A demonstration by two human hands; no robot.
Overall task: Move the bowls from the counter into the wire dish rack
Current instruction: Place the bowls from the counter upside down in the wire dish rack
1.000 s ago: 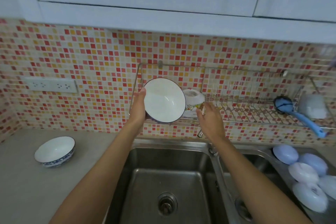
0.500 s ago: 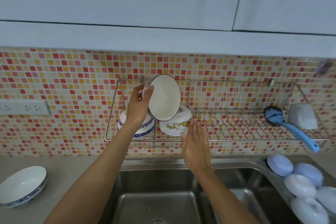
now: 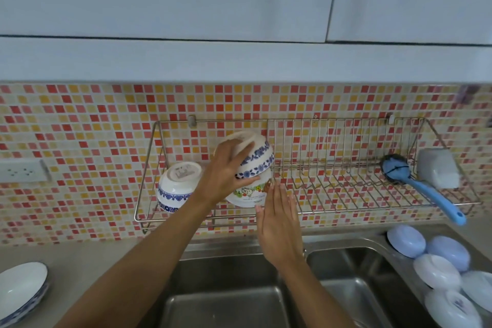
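Spanning the tiled wall above the sink, the wire dish rack (image 3: 346,189) already carried two inverted bowls at its nine o'clock end. The left hand (image 3: 226,176), its grip wrapped over a blue-patterned bowl (image 3: 255,160), tipped it mouth-down onto the cartoon-printed bowl (image 3: 249,194), probably to drain. The right hand (image 3: 277,221), fingers spread flat, steadied that lower bowl. One bowl (image 3: 21,290) waited on the surface at eight o'clock.
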